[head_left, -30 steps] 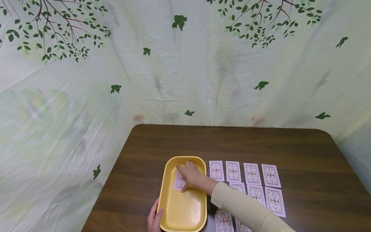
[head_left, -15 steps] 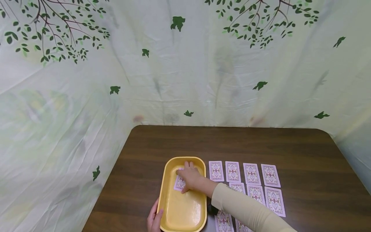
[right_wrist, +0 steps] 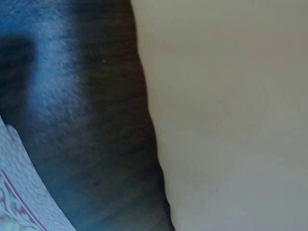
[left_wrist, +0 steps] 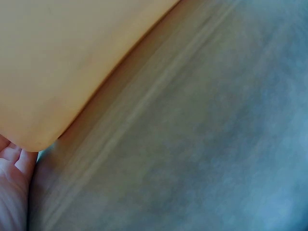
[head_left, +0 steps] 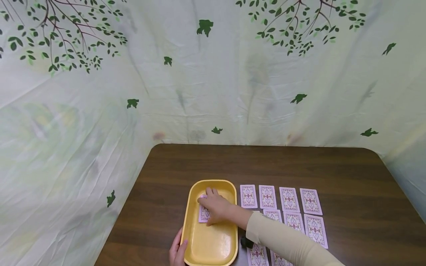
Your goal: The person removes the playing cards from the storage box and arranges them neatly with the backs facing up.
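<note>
A yellow tray (head_left: 211, 242) lies at the near left part of the table, its long side running away from me. My left hand (head_left: 178, 249) grips its left rim, thumb on the rim; in the left wrist view some fingers (left_wrist: 17, 156) show beside the tray's edge. Inside the tray, towards its far end, is a purple-patterned playing card (head_left: 203, 214), back up. My right hand (head_left: 217, 208) reaches over it from the right and holds it, thumb at the near side and fingers at the far side. The hand hides much of the card.
Face-down playing cards (head_left: 311, 201) lie in rows right of the tray, some hidden under the right sleeve (head_left: 286, 236). A small black object (head_left: 247, 242) shows below that sleeve. Behind the wooden table (head_left: 266, 162) hangs a leaf-printed cloth (head_left: 213, 92).
My right hand has shifted slightly left and nearer inside the tray. The card has moved a little with it and turned straighter. My left hand stays on the rim.
</note>
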{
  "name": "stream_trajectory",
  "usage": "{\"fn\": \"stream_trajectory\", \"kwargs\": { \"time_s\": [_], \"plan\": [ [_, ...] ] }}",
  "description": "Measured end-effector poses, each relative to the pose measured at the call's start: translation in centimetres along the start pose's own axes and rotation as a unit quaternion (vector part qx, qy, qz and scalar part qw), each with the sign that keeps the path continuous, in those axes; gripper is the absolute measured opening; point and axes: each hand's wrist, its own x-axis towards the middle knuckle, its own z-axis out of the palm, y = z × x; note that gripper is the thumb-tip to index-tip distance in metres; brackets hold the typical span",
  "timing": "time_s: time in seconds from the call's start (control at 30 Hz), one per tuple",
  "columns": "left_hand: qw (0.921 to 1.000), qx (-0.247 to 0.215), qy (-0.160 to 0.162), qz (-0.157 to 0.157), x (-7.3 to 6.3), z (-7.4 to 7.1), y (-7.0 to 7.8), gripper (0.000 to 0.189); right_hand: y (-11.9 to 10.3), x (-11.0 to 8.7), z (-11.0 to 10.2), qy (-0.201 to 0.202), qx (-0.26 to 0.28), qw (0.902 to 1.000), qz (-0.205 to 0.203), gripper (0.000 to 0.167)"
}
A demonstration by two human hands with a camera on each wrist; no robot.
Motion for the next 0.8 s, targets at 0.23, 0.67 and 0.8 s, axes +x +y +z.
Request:
{"fn": "stream_trajectory", "kwargs": {
  "time_s": [0.23, 0.67, 0.8],
  "plan": [
    [0.9998, 0.017, 0.003, -0.005, 0.1, 0.4, 0.1, 0.035, 0.6, -0.6, 0.2, 0.013, -0.011, 0.9996, -0.025, 0.067],
    [0.9998, -0.004, 0.012, -0.018, 0.1, 0.2, -0.1, 0.043, 1.5, -2.7, -5.2, 0.06, 0.025, 0.996, -0.061, 0.064],
    [0.9999, -0.007, 0.009, -0.003, 0.2, 0.2, -0.2, 0.049, 2.2, -4.1, -7.1, 0.072, 0.031, 0.9944, -0.071, 0.062]
  ]
}}
